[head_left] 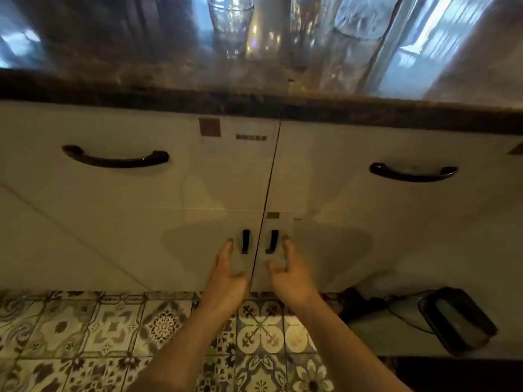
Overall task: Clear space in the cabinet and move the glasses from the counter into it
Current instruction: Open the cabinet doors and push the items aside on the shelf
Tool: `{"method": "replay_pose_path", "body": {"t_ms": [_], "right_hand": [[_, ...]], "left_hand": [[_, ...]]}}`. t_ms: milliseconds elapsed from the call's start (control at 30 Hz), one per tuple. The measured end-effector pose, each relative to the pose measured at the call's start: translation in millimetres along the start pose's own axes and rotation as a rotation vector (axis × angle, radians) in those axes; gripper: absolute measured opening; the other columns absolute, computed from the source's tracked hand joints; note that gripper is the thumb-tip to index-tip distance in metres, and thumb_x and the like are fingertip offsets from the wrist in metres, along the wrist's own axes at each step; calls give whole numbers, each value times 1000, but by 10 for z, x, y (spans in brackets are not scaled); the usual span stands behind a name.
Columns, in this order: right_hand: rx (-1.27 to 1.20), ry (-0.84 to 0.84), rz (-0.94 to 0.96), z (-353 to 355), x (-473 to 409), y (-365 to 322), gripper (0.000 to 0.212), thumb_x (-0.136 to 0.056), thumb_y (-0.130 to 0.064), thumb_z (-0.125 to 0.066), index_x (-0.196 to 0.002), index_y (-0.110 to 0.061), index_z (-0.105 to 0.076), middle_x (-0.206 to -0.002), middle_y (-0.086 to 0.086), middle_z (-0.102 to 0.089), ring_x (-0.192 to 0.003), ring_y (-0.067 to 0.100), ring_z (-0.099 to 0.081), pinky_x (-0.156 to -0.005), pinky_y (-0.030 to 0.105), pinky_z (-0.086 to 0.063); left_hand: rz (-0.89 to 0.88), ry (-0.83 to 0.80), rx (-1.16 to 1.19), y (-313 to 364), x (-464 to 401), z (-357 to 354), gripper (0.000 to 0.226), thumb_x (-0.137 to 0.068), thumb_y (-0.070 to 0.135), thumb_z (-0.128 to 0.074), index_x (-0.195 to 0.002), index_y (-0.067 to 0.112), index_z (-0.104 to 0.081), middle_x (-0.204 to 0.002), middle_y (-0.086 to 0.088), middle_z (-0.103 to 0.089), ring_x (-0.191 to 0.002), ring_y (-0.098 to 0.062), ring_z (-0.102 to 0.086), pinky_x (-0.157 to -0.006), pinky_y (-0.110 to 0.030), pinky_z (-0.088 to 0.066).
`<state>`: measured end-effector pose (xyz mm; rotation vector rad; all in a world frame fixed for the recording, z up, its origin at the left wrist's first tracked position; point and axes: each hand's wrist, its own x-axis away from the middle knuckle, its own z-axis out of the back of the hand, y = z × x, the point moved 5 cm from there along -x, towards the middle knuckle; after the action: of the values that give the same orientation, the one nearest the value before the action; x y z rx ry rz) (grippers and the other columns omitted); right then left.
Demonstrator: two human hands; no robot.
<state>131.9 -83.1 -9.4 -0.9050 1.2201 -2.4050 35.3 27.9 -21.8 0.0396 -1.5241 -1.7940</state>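
Observation:
Two white cabinet doors meet at a dark seam below the counter, both closed. The left door (198,250) has a small black handle (245,241), and the right door (325,250) has one too (272,241). My left hand (226,275) reaches just left of the left handle, fingers apart, holding nothing. My right hand (288,275) is just right of the right handle, fingers spread and empty. Several clear glasses stand on the dark counter (141,83) at the top, one tall glass (230,26) in the middle and others (353,32) to its right, blurred.
Two drawers sit above the doors, each with a long black handle (114,159) (413,173). Patterned floor tiles (113,335) lie below. A black device with cables (455,318) rests on a low grey surface at lower right.

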Motion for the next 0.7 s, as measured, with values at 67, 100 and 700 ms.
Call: {"method": "replay_pose_path", "body": {"t_ms": [67,100,700], "right_hand": [[-151,18,-43,-56,-73,24,66,-102,-26,-53,-158,-27,-18,-164,1,-26,-148,23,-29,-120,42,-28],[-205,17,-60,-91,-100,34,63,-102,-25,-52,-157,-28,-22,-162,1,-30,-147,23,-32,-119,45,-31],[-275,116,-14,-280,285,287,70,-97,-4,-49,-157,-29,-21,-162,-5,-25,-147,13,-25,-120,45,-28]], "left_hand": [[7,-5,77,-19,-105,-25,88,-87,4,-56,-155,38,-11,-163,8,-17,-144,-15,-24,-108,-41,-39],[6,-16,94,-14,-149,-47,89,-86,2,-56,-155,37,-13,-162,8,-19,-143,-14,-24,-108,-41,-39],[-98,-132,96,-267,219,-45,92,-86,-9,-52,-153,43,-18,-155,16,-25,-109,28,-41,-93,-34,-54]]}}
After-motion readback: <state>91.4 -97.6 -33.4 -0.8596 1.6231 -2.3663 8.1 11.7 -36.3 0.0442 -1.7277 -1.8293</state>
